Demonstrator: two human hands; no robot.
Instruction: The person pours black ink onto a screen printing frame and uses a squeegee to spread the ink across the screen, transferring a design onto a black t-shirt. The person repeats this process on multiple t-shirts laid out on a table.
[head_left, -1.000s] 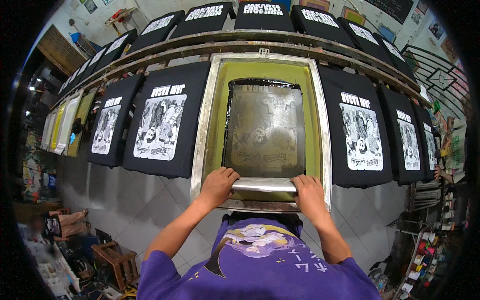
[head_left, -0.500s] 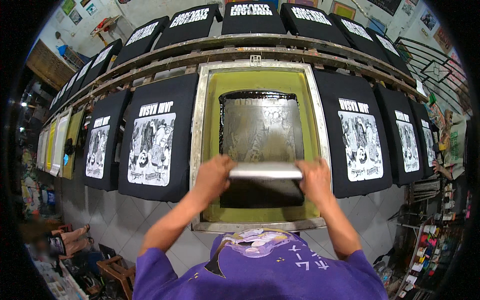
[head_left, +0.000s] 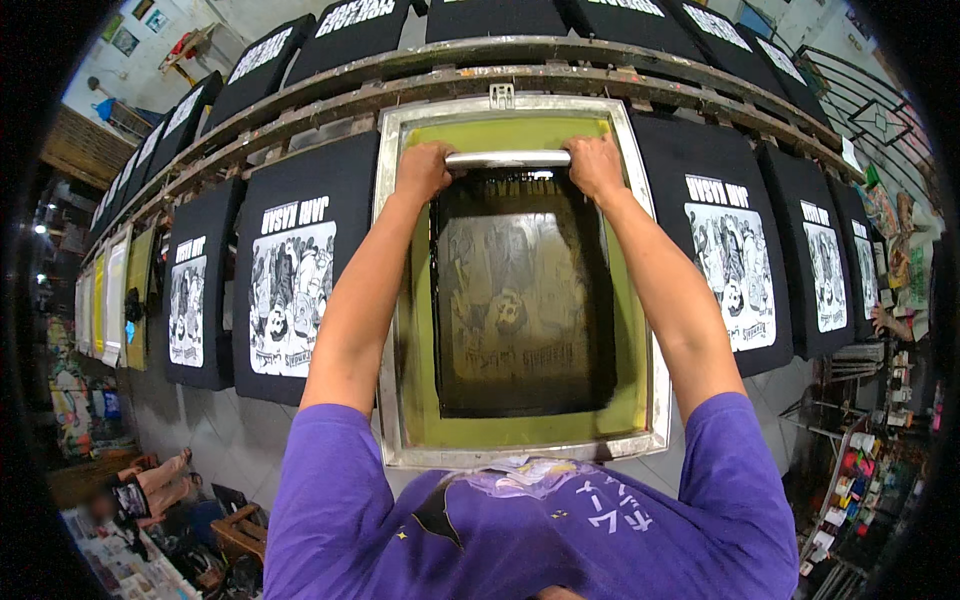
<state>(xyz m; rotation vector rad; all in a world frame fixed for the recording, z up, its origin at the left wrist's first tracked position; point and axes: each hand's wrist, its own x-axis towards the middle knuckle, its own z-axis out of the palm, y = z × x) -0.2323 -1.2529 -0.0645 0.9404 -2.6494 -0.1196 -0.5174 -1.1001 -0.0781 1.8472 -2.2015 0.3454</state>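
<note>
Gripping the squeegee between them, both hands clench its ends at the screen frame's far edge.

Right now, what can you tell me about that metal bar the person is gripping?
The bar is a squeegee handle, long, round and silvery like metal. It lies crosswise at the far end of the screen, over its dark inked mesh. The left hand grips one end, the right hand the other. Its blade is hidden underneath.

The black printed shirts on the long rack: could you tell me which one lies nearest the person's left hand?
The shirt directly left of the screen frame; it borders the frame beside the left hand, while the rest lie further off.
</note>
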